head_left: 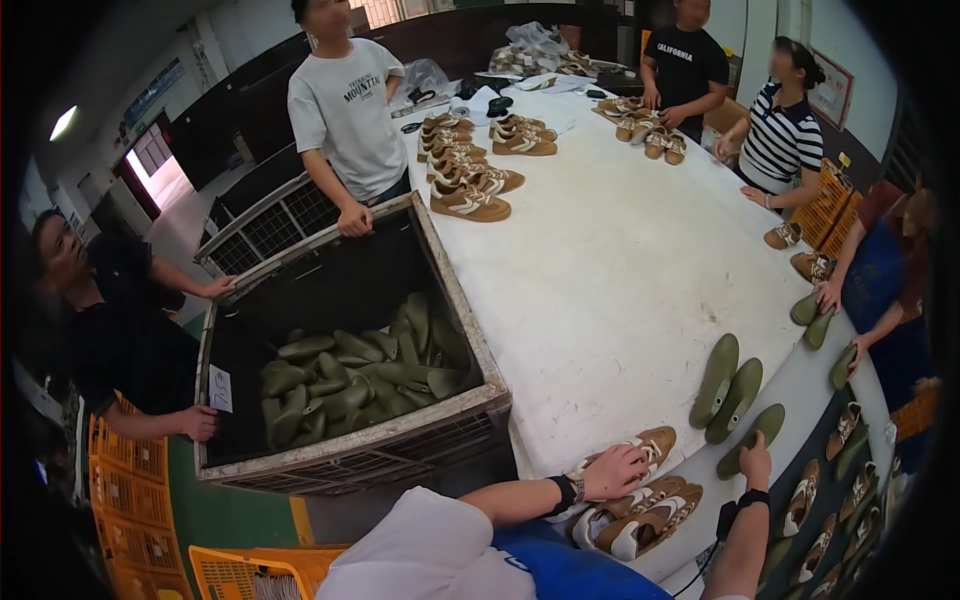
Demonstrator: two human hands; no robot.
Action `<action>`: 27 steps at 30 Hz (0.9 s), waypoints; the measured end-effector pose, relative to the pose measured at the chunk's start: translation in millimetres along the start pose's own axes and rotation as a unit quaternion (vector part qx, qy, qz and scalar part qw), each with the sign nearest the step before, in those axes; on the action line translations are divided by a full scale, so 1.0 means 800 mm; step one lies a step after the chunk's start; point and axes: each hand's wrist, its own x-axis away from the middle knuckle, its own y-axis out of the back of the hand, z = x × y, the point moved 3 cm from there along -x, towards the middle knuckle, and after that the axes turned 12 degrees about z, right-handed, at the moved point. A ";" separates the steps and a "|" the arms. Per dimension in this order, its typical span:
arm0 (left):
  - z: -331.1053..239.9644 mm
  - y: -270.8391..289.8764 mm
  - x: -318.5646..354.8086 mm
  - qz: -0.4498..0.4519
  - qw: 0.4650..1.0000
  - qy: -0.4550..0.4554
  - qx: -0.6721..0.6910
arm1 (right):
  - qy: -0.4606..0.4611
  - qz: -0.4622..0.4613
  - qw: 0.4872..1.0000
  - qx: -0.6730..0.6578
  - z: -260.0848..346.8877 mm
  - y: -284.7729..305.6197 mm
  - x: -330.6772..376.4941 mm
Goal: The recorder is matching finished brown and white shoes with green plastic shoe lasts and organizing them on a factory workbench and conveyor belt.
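Note:
My left hand [613,472] lies over a brown and white sneaker [657,446] near the table's front edge, its fingers curled across the shoe's top. Just below it stand two more such sneakers [655,520], side by side. In my right hand [757,462] is a green shoe last [768,425], gripped at its lower end and tilted over the table's edge. Two other green lasts [716,380] lie next to it on the white tabletop [620,280].
A framed bin [480,400] of green lasts stands at left, two people holding its rim. Rows of sneakers [470,200] fill the table's far left. At right, a dark rack [815,460] carries shoes and lasts; a co-worker's hands [830,295] handle lasts. Orange crates [245,572] stand below.

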 end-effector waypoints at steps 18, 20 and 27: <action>-0.006 -0.005 -0.001 0.022 0.999 0.001 -0.025 | -0.017 0.011 1.000 0.004 -0.037 -0.087 0.222; -0.005 -0.005 -0.002 0.017 0.999 0.001 -0.035 | -0.025 0.003 1.000 -0.007 -0.030 -0.094 0.234; 0.000 -0.006 -0.008 -0.001 0.999 -0.022 -0.039 | -0.029 -0.012 0.999 -0.024 -0.026 -0.095 0.238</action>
